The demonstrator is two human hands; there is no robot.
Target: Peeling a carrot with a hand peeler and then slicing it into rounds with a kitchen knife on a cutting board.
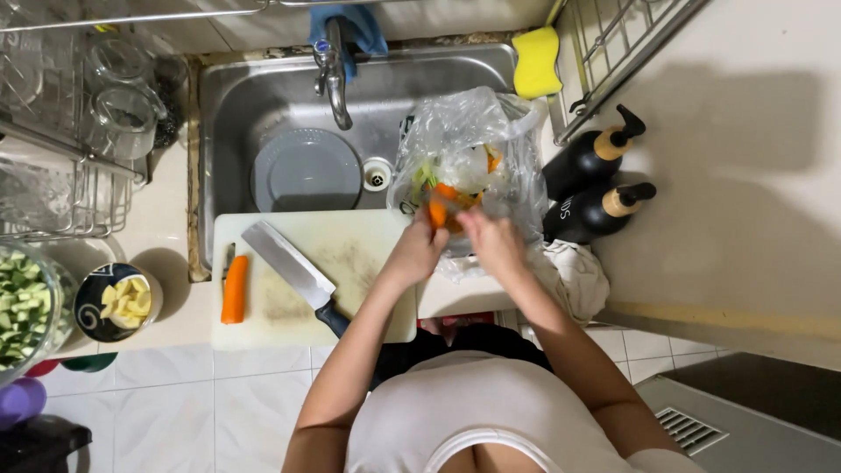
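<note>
Left hand (419,250): at the right-hand edge of the white cutting board (368,307), fingers closed on orange carrot peelings (437,210) at the mouth of the clear plastic bag (469,149).
Right hand (492,241): just beside the left, fingers curled against the same peelings at the bag's opening; whether they grip the peel or the bag's edge cannot be told.
Clear plastic bag: stands at the right front corner of the steel sink (263,96), holding green and orange vegetable scraps.
Cutting board: spans the sink's front edge. On it, a cleaver (289,265) lies diagonally, dark handle toward the person; a peeled carrot (234,289) lies along the left edge.
Sink: contains a grey plate (307,171); tap (333,74) at the back edge; yellow sponge (536,61) at the back right corner.
Worktop, left: dark bowl of pale cut pieces (118,302); glass bowl of chopped green vegetable (24,307).
Worktop, right: two black pump bottles (591,188); a white cloth (574,271).
</note>
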